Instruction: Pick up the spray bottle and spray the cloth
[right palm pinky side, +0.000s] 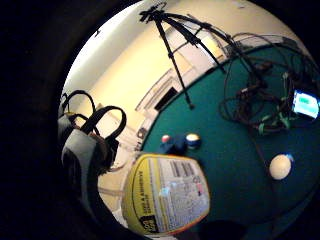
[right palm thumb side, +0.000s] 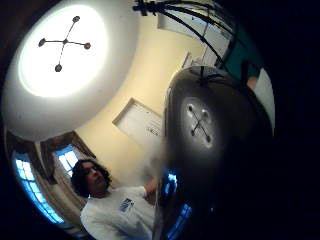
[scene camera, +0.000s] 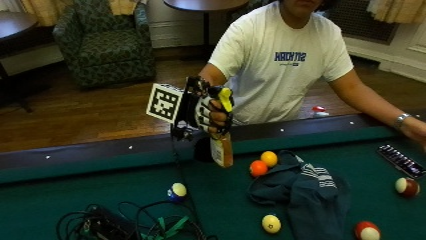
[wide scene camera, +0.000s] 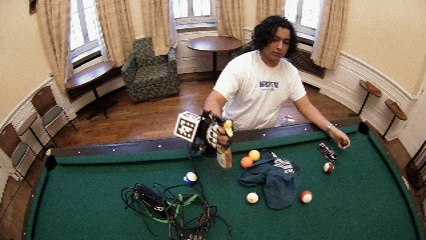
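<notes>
Above the green pool table (scene camera: 80, 185), the gloved right hand (scene camera: 212, 114) has its fingers curled around the spray bottle (scene camera: 222, 142), left of the dark blue cloth (scene camera: 303, 187).

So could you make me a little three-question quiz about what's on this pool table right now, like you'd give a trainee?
1. True or false: the gloved right hand holds the spray bottle up off the green felt.
2. Multiple choice: where is the dark cloth? A) draped over the bottle; B) lying on the felt beside the orange ball and the yellow ball; C) in the bare hand.
3. Fill in: the tangle of cables lies on the felt near the blue-striped ____.

Key: 1 true; 2 B; 3 ball.
</notes>
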